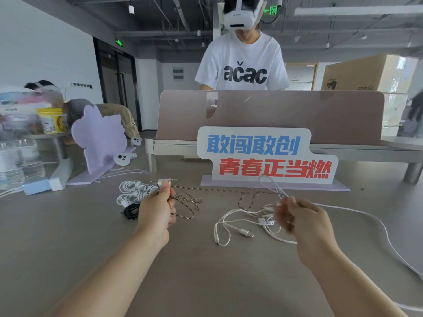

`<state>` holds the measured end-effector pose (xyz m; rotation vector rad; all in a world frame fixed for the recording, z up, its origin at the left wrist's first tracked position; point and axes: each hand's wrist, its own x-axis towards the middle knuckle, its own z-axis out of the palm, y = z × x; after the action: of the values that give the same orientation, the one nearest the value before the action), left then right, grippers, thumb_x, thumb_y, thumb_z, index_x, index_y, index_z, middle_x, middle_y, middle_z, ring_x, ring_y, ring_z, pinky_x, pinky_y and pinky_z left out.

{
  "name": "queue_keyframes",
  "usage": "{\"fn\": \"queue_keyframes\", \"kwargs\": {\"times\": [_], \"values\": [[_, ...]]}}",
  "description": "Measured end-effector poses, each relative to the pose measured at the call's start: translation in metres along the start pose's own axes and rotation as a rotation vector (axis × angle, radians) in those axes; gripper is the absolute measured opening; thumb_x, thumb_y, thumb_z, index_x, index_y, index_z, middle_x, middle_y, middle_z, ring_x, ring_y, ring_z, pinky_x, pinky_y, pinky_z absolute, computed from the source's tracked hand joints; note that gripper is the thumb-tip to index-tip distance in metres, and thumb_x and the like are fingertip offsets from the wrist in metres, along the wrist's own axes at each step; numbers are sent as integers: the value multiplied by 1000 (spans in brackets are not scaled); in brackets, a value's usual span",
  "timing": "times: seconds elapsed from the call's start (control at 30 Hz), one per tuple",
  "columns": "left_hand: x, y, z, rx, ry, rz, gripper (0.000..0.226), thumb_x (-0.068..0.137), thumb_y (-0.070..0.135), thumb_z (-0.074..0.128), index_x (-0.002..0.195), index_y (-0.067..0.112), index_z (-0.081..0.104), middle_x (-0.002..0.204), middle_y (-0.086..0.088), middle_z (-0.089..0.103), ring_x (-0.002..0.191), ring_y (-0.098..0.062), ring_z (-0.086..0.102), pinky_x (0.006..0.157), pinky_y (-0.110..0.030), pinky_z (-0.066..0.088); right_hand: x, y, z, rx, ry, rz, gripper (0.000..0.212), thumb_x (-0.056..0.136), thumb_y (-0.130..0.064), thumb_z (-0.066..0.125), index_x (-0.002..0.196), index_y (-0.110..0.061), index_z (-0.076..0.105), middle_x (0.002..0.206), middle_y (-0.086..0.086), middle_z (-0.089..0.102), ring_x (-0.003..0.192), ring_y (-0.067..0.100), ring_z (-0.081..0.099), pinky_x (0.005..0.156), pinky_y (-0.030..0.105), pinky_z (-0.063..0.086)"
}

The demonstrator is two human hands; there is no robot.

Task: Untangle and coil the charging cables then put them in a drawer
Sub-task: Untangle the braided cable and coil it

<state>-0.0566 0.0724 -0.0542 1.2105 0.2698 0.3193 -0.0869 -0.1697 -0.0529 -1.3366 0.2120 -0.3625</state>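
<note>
head | L hand point(158, 209) clenched on braided cable point(190, 202) nr its plug; R hand point(297, 216) pinching white cable point(272, 187) loop, both over table point(68, 236) | risk: pulling apart while braid runs into white tangle, prob tightens knot | R fingers motion-blurred; drawer not in view

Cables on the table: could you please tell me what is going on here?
A person is sorting charging cables at the table. The left hand grips a braided cable near its plug; the rest trails across the table. The right hand, blurred, holds up a loop of white cable from a loose tangle. A white bundle and a black cable lie beside the left hand. No drawer is in view.
</note>
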Motion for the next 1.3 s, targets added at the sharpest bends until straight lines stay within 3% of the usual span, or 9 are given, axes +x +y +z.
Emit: {"fn": "queue_keyframes", "kwargs": {"times": [0.17,0.47,0.67,0.8,0.9,0.97,1.13,1.23,1.3], "values": [[10,2,-8,-45,107,17,39,98,44,44,69,18,48,51,5,35,38,-7,26,35,-14,17,14,-4,-15,326,262,164,26,98,-12,46,75,-9,56,65,3,47,55,14,42,60,27,47],[18,4,-13,-41,213,73,40,99,42,44,69,17,52,59,1,37,47,-11,26,36,-15,18,27,-6,-34,341,457,54,28,94,-16,47,68,-15,58,59,-2,40,49,12,30,53,24,37],[7,5,-10,104,-87,20,39,92,48,50,80,14,64,55,3,41,42,-7,26,34,-16,17,30,11,-31,-140,298,80,21,87,-9,49,75,1,63,63,9,53,55,23,45,59,32,43],[-25,5,8,323,-469,-70,65,77,69,40,107,16,63,60,1,53,37,-5,23,36,-17,15,13,20,-11,-894,282,-237,38,88,-16,50,126,-7,52,123,19,48,113,35,42,95,41,35],[-48,3,17,782,-498,92,81,77,79,19,93,11,61,73,-8,52,47,-14,34,47,-24,28,-11,18,10,-829,136,-585,43,87,-12,56,130,-14,52,125,8,49,116,24,43,95,27,32],[-53,1,20,1088,-386,339,78,90,66,18,84,1,60,71,-9,48,59,-18,44,58,-29,32,-23,17,22,-730,-25,-723,40,86,-15,57,126,-16,57,117,-3,55,108,13,52,90,11,32],[-47,5,18,1042,-420,642,56,85,56,54,50,15,38,44,6,30,44,-10,25,46,-26,21,-41,20,36,-628,-284,-697,44,87,-33,60,130,-30,50,112,-27,51,106,-12,49,84,-3,31],[-44,3,15,975,-410,744,62,84,63,43,49,13,35,43,6,27,43,-10,26,46,-26,24,-42,24,37,-682,-370,-537,50,82,-32,65,130,-32,48,107,-23,58,101,-8,53,80,3,37],[-44,3,14,919,-369,753,70,90,62,34,58,2,48,45,3,31,42,-9,29,49,-31,33,-42,23,36,-733,-424,-477,41,83,-24,62,123,-29,55,84,-16,67,83,-6,59,72,5,40]]}}
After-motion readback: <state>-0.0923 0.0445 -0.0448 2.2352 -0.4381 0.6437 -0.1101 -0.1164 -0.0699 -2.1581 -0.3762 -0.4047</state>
